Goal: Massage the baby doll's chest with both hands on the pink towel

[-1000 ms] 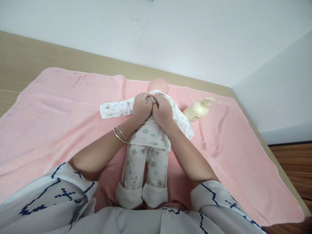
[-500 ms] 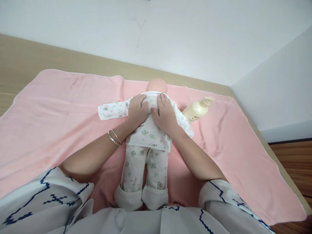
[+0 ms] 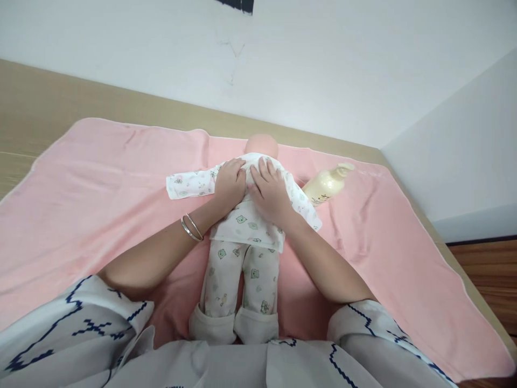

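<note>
A baby doll [image 3: 262, 144] lies stretched out, its smooth bald head pointing away from me; no facial features show. It wears a white printed top [image 3: 247, 222] and matching trousers [image 3: 223, 272] with turned-up plain cuffs. On the left side of the doll's upper body rests my left hand [image 3: 231, 186], laid flat with the thumb toward the middle. My right hand [image 3: 271, 191] lies on the right side, fingers spread over the cloth. Both hands are open and hold nothing. One sleeve of the top reaches out to the left, the other slants down to the right.
Beneath the doll a pink blanket [image 3: 121, 178] covers most of a wooden surface [image 3: 40, 97]. A cream pump bottle [image 3: 326, 184] lies tilted by the doll's right sleeve. A white wall [image 3: 323, 70] rises behind, and brown wood [image 3: 484, 275] shows at the right.
My hands were together at the middle of the doll's upper body with thumbs meeting. They have moved apart to either side and flattened, and my right fingers have spread.
</note>
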Available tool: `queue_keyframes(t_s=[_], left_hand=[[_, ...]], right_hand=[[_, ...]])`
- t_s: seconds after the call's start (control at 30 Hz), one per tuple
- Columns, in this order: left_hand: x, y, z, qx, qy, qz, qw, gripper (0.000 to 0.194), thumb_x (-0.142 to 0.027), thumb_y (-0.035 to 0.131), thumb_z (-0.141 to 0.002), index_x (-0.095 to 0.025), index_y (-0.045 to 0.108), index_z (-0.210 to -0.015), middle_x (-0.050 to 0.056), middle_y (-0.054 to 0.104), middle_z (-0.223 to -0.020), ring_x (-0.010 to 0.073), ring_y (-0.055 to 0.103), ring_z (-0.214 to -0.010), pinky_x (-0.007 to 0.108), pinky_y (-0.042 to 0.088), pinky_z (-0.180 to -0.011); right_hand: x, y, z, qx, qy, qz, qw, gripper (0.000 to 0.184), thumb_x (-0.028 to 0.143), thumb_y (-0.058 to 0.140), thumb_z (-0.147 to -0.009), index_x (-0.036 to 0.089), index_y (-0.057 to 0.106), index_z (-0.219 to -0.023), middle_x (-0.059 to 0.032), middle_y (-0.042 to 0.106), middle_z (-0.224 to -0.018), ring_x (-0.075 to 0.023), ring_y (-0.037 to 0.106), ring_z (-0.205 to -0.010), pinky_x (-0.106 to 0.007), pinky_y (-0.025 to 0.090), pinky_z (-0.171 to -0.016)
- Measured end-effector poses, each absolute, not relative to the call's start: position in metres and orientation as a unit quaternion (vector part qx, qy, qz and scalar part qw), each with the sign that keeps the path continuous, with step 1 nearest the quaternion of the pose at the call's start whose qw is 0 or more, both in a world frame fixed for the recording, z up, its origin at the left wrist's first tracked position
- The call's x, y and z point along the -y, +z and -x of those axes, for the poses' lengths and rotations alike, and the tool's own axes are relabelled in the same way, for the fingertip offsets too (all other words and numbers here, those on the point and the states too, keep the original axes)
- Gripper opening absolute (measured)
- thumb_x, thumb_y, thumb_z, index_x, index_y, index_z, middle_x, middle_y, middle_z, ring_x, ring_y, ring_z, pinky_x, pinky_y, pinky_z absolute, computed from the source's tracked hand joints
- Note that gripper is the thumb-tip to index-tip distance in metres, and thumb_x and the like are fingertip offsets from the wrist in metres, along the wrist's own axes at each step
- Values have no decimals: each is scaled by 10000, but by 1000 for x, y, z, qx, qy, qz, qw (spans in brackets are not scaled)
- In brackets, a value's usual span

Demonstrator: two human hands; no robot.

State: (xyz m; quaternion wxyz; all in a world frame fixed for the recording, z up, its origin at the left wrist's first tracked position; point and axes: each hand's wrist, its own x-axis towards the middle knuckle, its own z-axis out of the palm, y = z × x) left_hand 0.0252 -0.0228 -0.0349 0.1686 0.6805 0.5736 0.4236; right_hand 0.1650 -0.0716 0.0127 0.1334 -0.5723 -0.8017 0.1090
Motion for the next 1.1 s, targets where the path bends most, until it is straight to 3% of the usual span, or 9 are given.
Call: queue_keyframes(t_s=[0.1, 0.27, 0.43, 0.53, 0.67, 0.83, 0.93, 1.03, 1.1], left_hand=[[35, -30, -30, -573, 381, -710, 149, 536, -247, 358, -981, -48, 676, -1364, 200, 674, -1487, 316, 583, -1456, 504, 385, -1321], [48, -26, -33, -542, 350, -754, 124, 571, -284, 420, -999, -37, 563, -1494, 212, 568, -1603, 341, 467, -1562, 536, 301, -1362], [27, -26, -20, -557, 338, -741, 162, 478, -318, 431, -992, -112, 643, -1367, 177, 654, -1504, 327, 551, -1475, 531, 373, -1320], [21, -23, -16, -552, 332, -749, 154, 449, -307, 381, -1007, -112, 675, -1285, 191, 713, -1380, 324, 631, -1351, 524, 442, -1258], [37, -20, -23, -537, 307, -776, 125, 518, -271, 359, -1009, -26, 611, -1389, 254, 633, -1493, 367, 542, -1470, 572, 377, -1298], [55, -12, -30, -518, 295, -788, 153, 519, -247, 424, -983, -67, 586, -1442, 219, 550, -1602, 378, 425, -1574, 605, 344, -1322], [47, -8, -26, -522, 287, -785, 172, 440, -242, 425, -966, -96, 659, -1310, 215, 613, -1517, 378, 492, -1510, 595, 386, -1298], [30, -11, -21, -523, 278, -788, 166, 378, -275, 382, -983, -132, 686, -1156, 208, 696, -1332, 371, 595, -1351, 603, 437, -1240], [22, -17, -19, -536, 278, -781, 160, 429, -306, 345, -1005, -107, 661, -1217, 232, 674, -1366, 375, 575, -1370, 612, 416, -1249]], right_hand=[[54, 13, -178, 764, 125, 617, 143, 679, 385, 346, -1096, 96, 269, -1706, -175, 141, -1819, -367, 70, -1708, -652, 144, -1364], [58, 19, -178, 737, 97, 659, 117, 709, 372, 333, -1109, -40, 242, -1678, -272, 241, -1773, -383, 198, -1683, -543, 193, -1376], [97, 24, -158, 767, -2, 637, 76, 657, 321, 356, -1108, -96, 357, -1617, -368, 380, -1675, -448, 377, -1604, -573, 319, -1322], [104, 25, -157, 786, -3, 610, 103, 590, 275, 374, -1086, -40, 465, -1576, -331, 457, -1647, -430, 420, -1586, -604, 391, -1280], [74, 24, -175, 777, 82, 607, 148, 473, 222, 337, -1055, 97, 714, -1311, -210, 594, -1581, -351, 473, -1559, -532, 477, -1229], [43, 13, -191, 771, 81, 607, 175, 510, 262, 336, -1066, 36, 610, -1432, -234, 586, -1576, -340, 509, -1514, -540, 359, -1309], [55, 12, -184, 776, 55, 611, 144, 581, 273, 299, -1085, -48, 488, -1531, -280, 511, -1630, -373, 443, -1566, -569, 290, -1336], [80, 21, -171, 781, 23, 614, 109, 562, 267, 314, -1084, -64, 542, -1476, -313, 592, -1536, -406, 513, -1500, -564, 361, -1288], [94, 28, -164, 788, 2, 607, 101, 514, 242, 342, -1074, -38, 600, -1419, -309, 653, -1455, -404, 565, -1443, -547, 410, -1253]])
